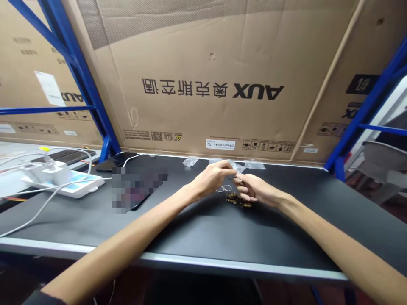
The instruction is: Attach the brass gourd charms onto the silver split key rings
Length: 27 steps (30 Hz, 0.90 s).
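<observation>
At the far left, a white plastic power strip (52,173) lies on a pale flat tray (85,190), with white charging cables (41,203) trailing across the matte black surface (85,222) and its silver metal edge. Behind them stands a blue steel shelving upright (78,72). Farther right, a flat black phone (116,161) lies near the back of the surface, and a pixelated patch (138,188) hides a dark object.

The person's left hand (210,180) comes in from the lower left, its grip closed to a tight pinch on a tiny metal piece (238,178) too small to identify. The right hand (252,188) meets it there, fingers curled in and closed on the same piece. Below the hands lie two thin silver split rings (223,188), just left of three small brass clasps (237,200). Crumpled clear plastic bags (191,161) lie along the back edge. Behind them rises a large brown cardboard box (210,89) with upside-down black AUX lettering, and a second blue steel shelving upright (365,114) stands at the right.
</observation>
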{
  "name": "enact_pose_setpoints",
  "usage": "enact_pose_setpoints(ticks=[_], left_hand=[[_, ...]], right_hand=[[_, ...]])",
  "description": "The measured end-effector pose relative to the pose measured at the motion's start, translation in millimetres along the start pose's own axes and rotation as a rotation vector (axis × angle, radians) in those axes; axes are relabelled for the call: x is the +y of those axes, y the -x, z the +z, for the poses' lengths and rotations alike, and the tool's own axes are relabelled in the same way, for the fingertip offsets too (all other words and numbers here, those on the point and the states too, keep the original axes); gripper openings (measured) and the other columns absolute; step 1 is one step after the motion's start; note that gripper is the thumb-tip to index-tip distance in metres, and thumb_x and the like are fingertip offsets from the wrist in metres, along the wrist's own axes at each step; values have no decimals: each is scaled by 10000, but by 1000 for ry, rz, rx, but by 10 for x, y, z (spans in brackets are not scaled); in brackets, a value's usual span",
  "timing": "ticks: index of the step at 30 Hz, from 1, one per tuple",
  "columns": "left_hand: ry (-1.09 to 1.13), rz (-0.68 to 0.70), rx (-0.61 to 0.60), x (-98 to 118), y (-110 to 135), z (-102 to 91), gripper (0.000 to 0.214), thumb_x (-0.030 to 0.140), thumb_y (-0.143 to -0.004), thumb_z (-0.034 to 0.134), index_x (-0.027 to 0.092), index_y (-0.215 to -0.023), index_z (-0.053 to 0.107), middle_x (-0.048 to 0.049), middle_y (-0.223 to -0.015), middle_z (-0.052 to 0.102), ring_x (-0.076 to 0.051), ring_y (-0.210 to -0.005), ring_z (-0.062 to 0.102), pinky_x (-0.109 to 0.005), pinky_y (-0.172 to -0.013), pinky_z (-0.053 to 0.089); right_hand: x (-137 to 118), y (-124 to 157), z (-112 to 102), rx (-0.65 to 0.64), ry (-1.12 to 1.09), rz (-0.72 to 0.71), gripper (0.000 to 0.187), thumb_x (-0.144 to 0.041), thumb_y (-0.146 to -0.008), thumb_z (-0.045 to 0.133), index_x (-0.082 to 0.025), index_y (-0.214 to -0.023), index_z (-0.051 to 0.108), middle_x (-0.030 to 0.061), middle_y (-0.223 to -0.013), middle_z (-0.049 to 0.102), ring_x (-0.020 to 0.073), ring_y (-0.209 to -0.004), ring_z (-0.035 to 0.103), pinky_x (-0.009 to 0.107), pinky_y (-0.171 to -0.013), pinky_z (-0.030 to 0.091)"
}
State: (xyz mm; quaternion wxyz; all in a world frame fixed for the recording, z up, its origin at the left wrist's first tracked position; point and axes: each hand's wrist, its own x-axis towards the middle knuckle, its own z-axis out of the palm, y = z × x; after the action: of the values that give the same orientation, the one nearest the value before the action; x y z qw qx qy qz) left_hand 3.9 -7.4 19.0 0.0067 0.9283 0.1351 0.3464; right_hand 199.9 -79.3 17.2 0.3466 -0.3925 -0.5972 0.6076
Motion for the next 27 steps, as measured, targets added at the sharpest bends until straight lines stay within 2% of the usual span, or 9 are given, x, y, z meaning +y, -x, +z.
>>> enact_pose_setpoints(ticks=[6,8,12,16,18,20,22,24,27], left_hand=[[-12,12,19,6,-26,-31,425,-44,-846,431,161,-1021,761,-64,-903,724,-153,-762,655,-260,-686,528],[-15,-18,10,30,-23,-39,431,-45,-843,437,161,-1056,750,-64,-906,734,-163,-778,671,-269,-710,540],[20,-70,-60,81,-3,-25,541,-76,-807,434,159,-1221,692,-85,-1055,751,-201,-900,709,-304,-807,560],[107,-138,-64,91,6,30,609,-47,-830,465,200,-1370,599,-61,-1019,771,-214,-922,722,-326,-829,558],[143,-171,2,60,8,48,456,45,-891,520,208,-1297,651,-52,-965,777,-200,-895,720,-308,-824,546],[121,-207,52,-9,22,56,261,128,-921,553,191,-1097,734,-53,-919,772,-182,-840,706,-286,-801,529],[51,-275,39,-114,55,64,221,110,-903,542,173,-900,754,-47,-839,752,-169,-783,681,-276,-777,511],[-4,-374,26,-230,102,86,230,71,-859,543,160,-848,754,-57,-829,748,-179,-786,674,-285,-778,503],[4,-428,-18,-340,170,137,245,40,-803,543,151,-810,761,-55,-757,739,-184,-720,670,-287,-738,507]], right_hand=[[9,32,36,-28,-246,27,424,-549,-883,657,-210,-820,411,-89,-648,273,55,-504,224,208,-434,127],[34,26,59,3,-205,7,440,-576,-883,638,-212,-806,402,-89,-639,272,53,-492,243,206,-432,139],[37,26,80,89,70,-48,474,-641,-892,563,-216,-762,399,-69,-621,322,82,-500,371,213,-430,203],[-19,52,45,156,92,-60,433,-635,-896,518,-234,-799,386,-67,-635,315,100,-496,345,239,-438,228],[-15,51,13,186,317,-77,409,-611,-947,428,-235,-790,408,-44,-639,389,125,-521,403,256,-467,283],[24,34,-24,275,706,-143,390,-532,-992,379,-225,-771,474,-1,-684,521,159,-607,502,283,-560,366],[77,8,-68,358,1041,-187,349,-439,-1012,383,-220,-807,561,34,-798,637,190,-722,575,309,-659,399],[119,-15,-121,389,1230,-180,324,-387,-1022,382,-223,-889,628,53,-905,690,212,-811,615,319,-696,407],[145,-31,-200,377,1360,-172,352,-366,-1039,359,-234,-1017,684,65,-1005,705,225,-899,645,313,-717,427]])
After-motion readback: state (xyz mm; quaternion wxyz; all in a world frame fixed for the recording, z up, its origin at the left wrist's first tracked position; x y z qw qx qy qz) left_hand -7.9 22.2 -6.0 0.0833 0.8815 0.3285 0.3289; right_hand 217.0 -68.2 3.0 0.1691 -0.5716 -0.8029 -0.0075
